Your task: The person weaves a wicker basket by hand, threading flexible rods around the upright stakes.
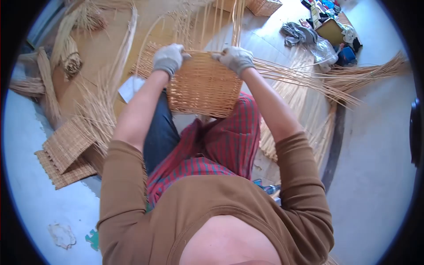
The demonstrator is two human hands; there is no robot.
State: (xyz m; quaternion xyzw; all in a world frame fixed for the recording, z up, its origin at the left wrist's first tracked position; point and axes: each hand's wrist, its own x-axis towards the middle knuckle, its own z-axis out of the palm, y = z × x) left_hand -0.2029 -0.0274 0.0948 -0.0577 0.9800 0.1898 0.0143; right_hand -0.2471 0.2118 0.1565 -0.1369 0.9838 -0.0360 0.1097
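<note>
A half-woven wicker basket (205,86) stands tilted above my lap, with several long stakes (216,24) rising past its far edge. My left hand (168,59), in a pale work glove, is closed on its upper left corner, with the thumb side towards the middle of the edge. At the upper right corner, my right hand (236,58), gloved alike, grips the same edge. Loose wicker strands (304,79) stretch out to the right from beside that hand. The fingertips behind the weave are hidden.
Flat woven panels (70,148) lie on the floor at left. Bundles of wicker (70,57) lie at upper left, and another strand bundle (375,73) lies at right. A plastic bag (324,53) and a pile of cloth (298,33) are at upper right.
</note>
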